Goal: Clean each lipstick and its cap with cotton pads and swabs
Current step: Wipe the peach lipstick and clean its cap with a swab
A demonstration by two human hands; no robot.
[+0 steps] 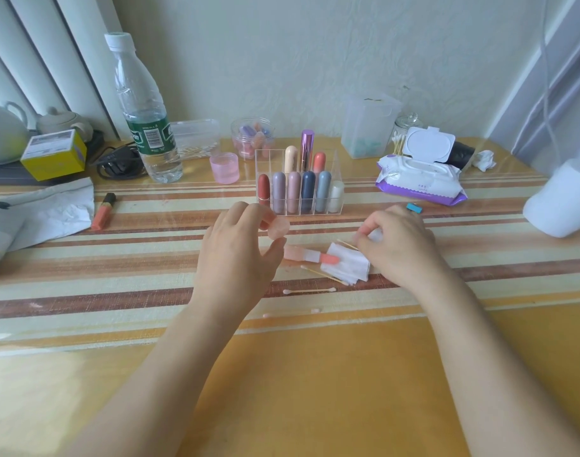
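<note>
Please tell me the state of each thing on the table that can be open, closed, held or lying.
Left hand: holds the cap, off its lipstick.
Right hand: pinches a white pad.
Lipstick: uncapped, lying with its tip on the pad stack.
Bottle: upright, capped, partly full.
Wipes pack: lid open.
Rack lipsticks: upright, capped.
Orange tube: lying, capped.

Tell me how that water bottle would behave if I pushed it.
The water bottle stands tall and narrow, so a high push would probably tip it. It looks about half full, so likely fairly light. Its thin wall may dent.
</note>
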